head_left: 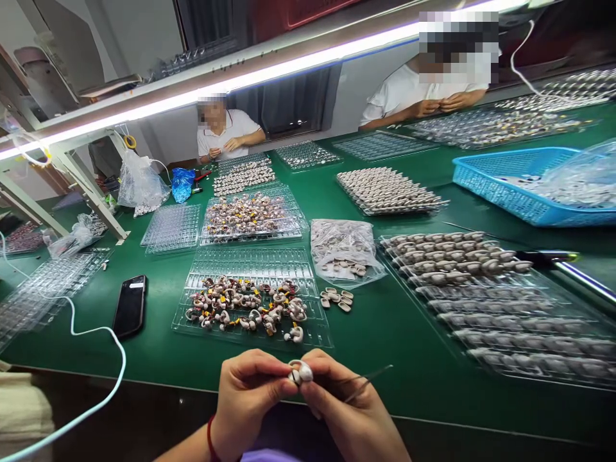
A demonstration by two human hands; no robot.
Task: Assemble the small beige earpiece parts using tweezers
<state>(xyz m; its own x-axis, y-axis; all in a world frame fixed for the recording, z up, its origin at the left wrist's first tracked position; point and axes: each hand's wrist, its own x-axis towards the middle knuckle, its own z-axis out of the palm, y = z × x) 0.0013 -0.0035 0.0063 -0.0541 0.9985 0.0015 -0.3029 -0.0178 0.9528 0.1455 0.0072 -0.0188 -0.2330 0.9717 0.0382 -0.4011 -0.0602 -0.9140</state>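
My left hand and my right hand meet at the table's near edge, both pinched on one small white ear-hook earpiece. The right hand also holds thin metal tweezers that stick out to the right. Just beyond the hands lies a clear plastic tray with a heap of several earpieces with yellow and red wires. A few loose beige shells lie beside it.
A black phone and a white cable lie left. A bag of shells sits in the middle, trays of shells to the right, a blue basket beyond. Two people in white shirts work across the green table.
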